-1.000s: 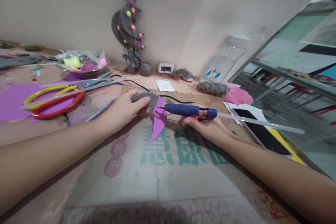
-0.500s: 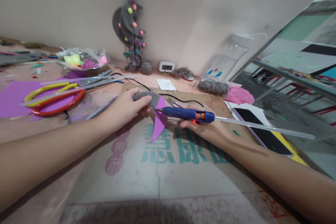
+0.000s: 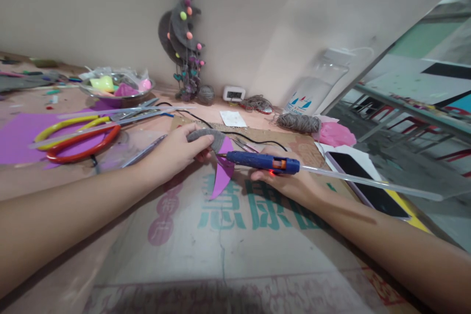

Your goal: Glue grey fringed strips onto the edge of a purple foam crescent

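Observation:
My left hand (image 3: 180,149) is closed on a curved piece wrapped in grey yarn (image 3: 208,136), pinched between thumb and fingers. From that wrapped part a purple crescent of paper or foam (image 3: 223,179) curves down, its tip pointing toward me. In my right hand (image 3: 275,175) lies a blue hot glue gun (image 3: 253,159), its metal nozzle at the purple crescent, right by my left fingertips. A red light glows on the gun. Out of its back runs a long clear glue stick (image 3: 368,181). My right fingers are partly hidden under the gun.
Printed cardboard (image 3: 257,255) lies beneath my hands. At left are red-and-yellow-handled scissors (image 3: 83,144), purple sheets (image 3: 18,137) and a bowl (image 3: 117,95). A phone (image 3: 368,184), grey yarn (image 3: 299,122) and a bottle (image 3: 318,81) are at right. A decorated moon ornament (image 3: 180,34) hangs behind.
Almost nothing differs. The glue gun and my right hand have shifted very slightly left; my left hand keeps its hold on the yarn-wrapped crescent.

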Tool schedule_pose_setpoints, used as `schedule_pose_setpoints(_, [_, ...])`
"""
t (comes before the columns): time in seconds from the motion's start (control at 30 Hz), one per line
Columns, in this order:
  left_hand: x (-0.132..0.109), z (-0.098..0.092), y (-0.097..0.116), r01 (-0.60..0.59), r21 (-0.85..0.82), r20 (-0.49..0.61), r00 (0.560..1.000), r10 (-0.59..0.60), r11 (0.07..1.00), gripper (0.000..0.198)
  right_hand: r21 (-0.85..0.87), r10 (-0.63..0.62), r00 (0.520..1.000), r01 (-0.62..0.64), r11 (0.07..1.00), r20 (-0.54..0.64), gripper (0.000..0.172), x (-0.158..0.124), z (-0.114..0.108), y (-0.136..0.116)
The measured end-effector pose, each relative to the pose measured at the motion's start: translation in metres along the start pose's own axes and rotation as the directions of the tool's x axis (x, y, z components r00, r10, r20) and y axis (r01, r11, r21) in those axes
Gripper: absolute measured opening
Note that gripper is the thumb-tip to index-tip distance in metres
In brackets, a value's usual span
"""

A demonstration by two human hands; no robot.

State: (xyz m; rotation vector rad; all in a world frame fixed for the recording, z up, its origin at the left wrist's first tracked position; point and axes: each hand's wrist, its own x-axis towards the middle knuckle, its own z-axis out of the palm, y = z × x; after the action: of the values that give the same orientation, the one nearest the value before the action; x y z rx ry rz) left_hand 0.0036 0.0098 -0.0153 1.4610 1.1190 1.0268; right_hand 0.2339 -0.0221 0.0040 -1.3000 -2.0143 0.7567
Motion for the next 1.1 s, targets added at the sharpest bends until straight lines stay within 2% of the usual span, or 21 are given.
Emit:
schedule_pose_setpoints(0.47, [-0.0017, 0.0020, 0.0019, 0.025, 0.002, -0.023, 0.999, -0.025, 1.000, 0.021, 0.016, -0.026, 0.999, 0.025, 1.000, 0.037, 0.023, 0.0004, -0.0017, -0.0003])
schedule_pose_setpoints(0.77, [-0.0034, 0.0026, 0.0062, 0.032, -0.004, -0.018, 0.999, -0.032, 0.999, 0.020, 0.062, 0.075, 0.996, -0.078, 0.995, 0.046, 0.029, -0.0004, -0.0009, 0.0011])
schedule_pose_setpoints(0.9, [-0.0037, 0.0022, 0.0064, 0.044, 0.006, -0.019, 0.999, -0.044, 0.999, 0.020, 0.019, 0.099, 0.995, -0.099, 0.995, -0.010, 0.025, 0.0010, -0.0010, 0.0004])
schedule_pose_setpoints(1.1, [-0.0021, 0.0020, 0.0050, 0.020, 0.007, -0.021, 1.000, -0.020, 1.000, 0.020, -0.026, 0.109, 0.994, -0.109, 0.994, -0.020, 0.024, 0.0025, -0.0034, 0.0004])
